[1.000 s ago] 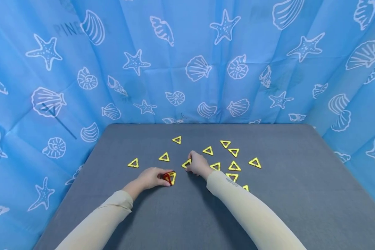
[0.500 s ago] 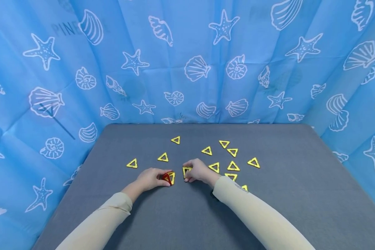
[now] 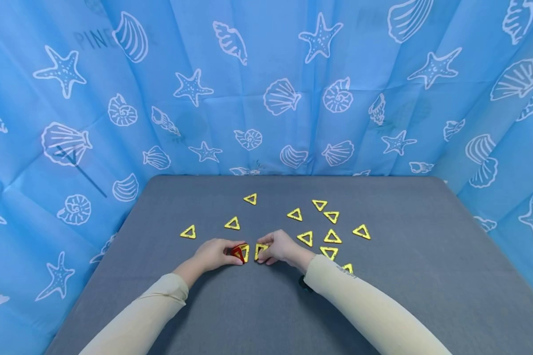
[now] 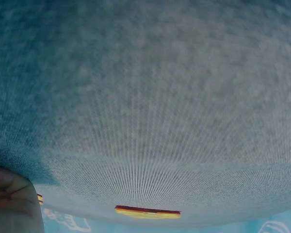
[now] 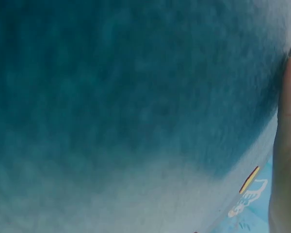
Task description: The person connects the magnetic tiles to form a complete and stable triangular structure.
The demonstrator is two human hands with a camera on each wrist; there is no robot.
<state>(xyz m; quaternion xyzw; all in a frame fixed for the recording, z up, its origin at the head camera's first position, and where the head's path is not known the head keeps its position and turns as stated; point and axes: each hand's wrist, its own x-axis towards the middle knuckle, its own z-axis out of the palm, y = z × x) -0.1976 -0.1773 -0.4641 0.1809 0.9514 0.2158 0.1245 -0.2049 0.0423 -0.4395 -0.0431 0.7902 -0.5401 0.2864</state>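
Note:
My left hand (image 3: 212,254) pinches a small upright cluster of triangular magnetic tiles (image 3: 245,253), with red and yellow sides showing. Just right of it, my right hand (image 3: 281,247) holds another yellow triangular tile (image 3: 258,251) between thumb and fingers; a narrow gap separates this tile from the cluster. In the left wrist view, part of the left hand (image 4: 12,204) shows at the lower left corner, and what it grips is mostly hidden. The right wrist view catches only a strip of the right hand (image 5: 287,145) along its right edge.
Several loose yellow triangular tiles lie flat on the grey table (image 3: 231,315). One tile (image 3: 188,231) is left of the hands, another (image 3: 250,198) farther back, and a group including a tile (image 3: 332,236) spreads to the right. A blue curtain (image 3: 248,74) hangs behind.
My right hand has drawn its yellow tile nearer and to the left, turning it toward the cluster. The left hand stays in place with its grip.

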